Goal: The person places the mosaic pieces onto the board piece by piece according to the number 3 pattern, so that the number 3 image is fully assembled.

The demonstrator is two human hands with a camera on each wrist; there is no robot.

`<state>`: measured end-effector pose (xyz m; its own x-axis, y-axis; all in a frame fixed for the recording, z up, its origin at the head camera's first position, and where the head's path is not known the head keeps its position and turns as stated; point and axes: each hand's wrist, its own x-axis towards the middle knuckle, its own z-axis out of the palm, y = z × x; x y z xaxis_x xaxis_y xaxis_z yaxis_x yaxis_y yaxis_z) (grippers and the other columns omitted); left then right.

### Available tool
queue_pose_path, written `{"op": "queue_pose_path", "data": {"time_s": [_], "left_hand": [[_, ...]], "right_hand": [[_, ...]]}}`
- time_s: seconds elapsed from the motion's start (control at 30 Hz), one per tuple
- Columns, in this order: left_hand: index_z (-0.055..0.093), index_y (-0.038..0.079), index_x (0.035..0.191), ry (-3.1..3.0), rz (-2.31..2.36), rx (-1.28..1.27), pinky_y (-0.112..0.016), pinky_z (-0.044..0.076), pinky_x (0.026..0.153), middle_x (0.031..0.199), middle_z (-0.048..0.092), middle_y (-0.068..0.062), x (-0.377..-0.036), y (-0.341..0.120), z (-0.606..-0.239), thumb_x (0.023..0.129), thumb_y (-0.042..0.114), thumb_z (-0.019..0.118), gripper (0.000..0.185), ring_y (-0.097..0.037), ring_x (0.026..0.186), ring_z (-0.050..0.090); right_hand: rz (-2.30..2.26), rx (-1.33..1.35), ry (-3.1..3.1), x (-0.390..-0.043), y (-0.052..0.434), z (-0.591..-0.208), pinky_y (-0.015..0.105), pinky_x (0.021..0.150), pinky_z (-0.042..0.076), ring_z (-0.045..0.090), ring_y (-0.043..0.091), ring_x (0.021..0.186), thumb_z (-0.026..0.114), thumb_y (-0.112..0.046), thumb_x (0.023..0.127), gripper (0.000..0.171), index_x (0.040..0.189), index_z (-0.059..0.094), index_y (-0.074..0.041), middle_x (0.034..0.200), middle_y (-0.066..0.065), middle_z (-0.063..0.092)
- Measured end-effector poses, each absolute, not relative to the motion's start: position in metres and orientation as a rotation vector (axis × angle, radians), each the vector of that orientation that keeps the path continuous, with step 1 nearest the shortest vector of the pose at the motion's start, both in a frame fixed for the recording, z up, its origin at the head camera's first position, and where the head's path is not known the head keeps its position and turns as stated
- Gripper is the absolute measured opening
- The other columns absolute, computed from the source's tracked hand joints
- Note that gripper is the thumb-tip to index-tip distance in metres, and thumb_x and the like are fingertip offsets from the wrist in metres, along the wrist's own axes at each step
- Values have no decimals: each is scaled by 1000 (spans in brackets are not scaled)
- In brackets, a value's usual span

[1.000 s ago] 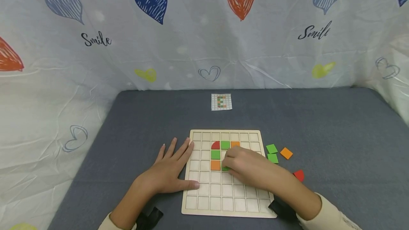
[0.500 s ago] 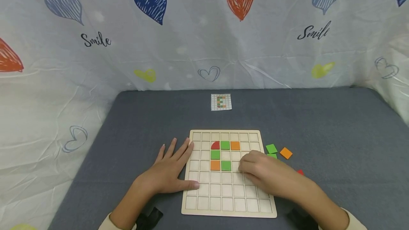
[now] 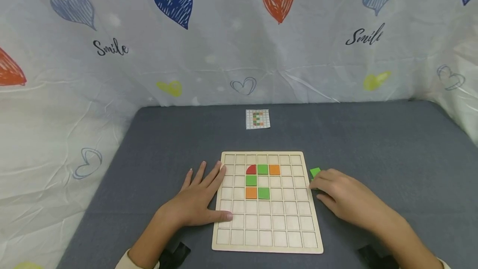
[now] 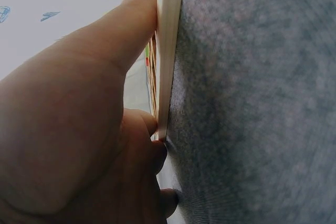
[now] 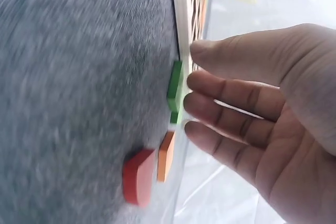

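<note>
A wooden grid board [image 3: 267,223] lies on the grey table. Its cells hold a red quarter-round tile [image 3: 252,169], green tiles [image 3: 262,169], [image 3: 251,180], [image 3: 263,193] and orange tiles [image 3: 274,169], [image 3: 251,193]. My left hand [image 3: 198,202] lies flat beside the board, thumb on its left edge [image 4: 169,51]. My right hand [image 3: 325,188] hovers just right of the board, fingers [image 5: 210,85] loosely extended over loose green tiles [image 5: 175,85]. It holds nothing. An orange tile [image 5: 167,156] and a red tile [image 5: 138,176] lie under the palm, hidden in the head view.
A small printed pattern card [image 3: 258,119] lies at the table's far middle. A white curtain with hearts [image 3: 239,36] surrounds the table on three sides. One green tile corner [image 3: 315,172] shows beside my right fingers.
My right hand left a green tile in the board beside the lower orange one, then moved right off the board to the loose tiles. The left hand stayed still.
</note>
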<state>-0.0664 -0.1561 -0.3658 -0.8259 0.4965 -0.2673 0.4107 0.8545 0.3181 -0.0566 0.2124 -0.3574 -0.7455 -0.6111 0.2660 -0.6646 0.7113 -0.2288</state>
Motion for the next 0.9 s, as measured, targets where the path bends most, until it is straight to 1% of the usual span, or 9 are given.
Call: {"op": "queue_pose_path", "data": {"time_s": [0.13, 0.3, 0.5, 0.6, 0.77, 0.9], "left_hand": [[0, 26, 146, 2687, 359, 679, -56, -4, 101, 150, -7, 7, -66, -157, -366, 69, 79, 44, 103, -27, 133, -13], [0, 26, 146, 2691, 361, 682, -56, -4, 101, 150, -7, 7, -67, -157, -367, 69, 79, 44, 103, -27, 134, -13], [0, 26, 146, 2689, 356, 676, -56, -4, 101, 150, -7, 7, -66, -157, -368, 69, 79, 44, 103, -27, 134, -13], [-1, 26, 146, 2689, 357, 677, -56, -4, 101, 150, -7, 7, -66, -157, -367, 69, 79, 43, 103, -27, 134, -13], [-1, 26, 146, 2692, 351, 679, -56, -4, 101, 150, -7, 7, -65, -157, -367, 69, 79, 43, 103, -27, 134, -12], [-1, 26, 146, 2696, 341, 684, -56, -3, 101, 150, -7, 7, -65, -157, -367, 69, 80, 42, 103, -27, 134, -12]], "right_hand": [[450, 1005, -2775, -58, 219, -359, 28, 70, 47, 52, 5, 86, 73, -4, 69, 25, 91, 67, -17, 93, -11, 56], [482, 984, -2776, -62, 224, -360, 26, 69, 47, 52, 4, 85, 75, -4, 67, 28, 90, 67, -18, 91, -12, 56], [485, 956, -2808, -66, 224, -361, 28, 69, 47, 52, 6, 84, 77, -6, 67, 26, 87, 66, -19, 91, -10, 56], [481, 939, -2832, -66, 223, -362, 28, 69, 47, 52, 6, 85, 76, -6, 68, 25, 88, 66, -18, 91, -10, 56], [458, 919, -2873, -65, 220, -362, 26, 67, 47, 51, 3, 81, 75, -8, 70, 23, 88, 67, -20, 88, -12, 56], [447, 898, -2900, -63, 219, -361, 26, 65, 46, 51, 4, 78, 75, -9, 70, 23, 88, 67, -21, 86, -12, 55]]}}
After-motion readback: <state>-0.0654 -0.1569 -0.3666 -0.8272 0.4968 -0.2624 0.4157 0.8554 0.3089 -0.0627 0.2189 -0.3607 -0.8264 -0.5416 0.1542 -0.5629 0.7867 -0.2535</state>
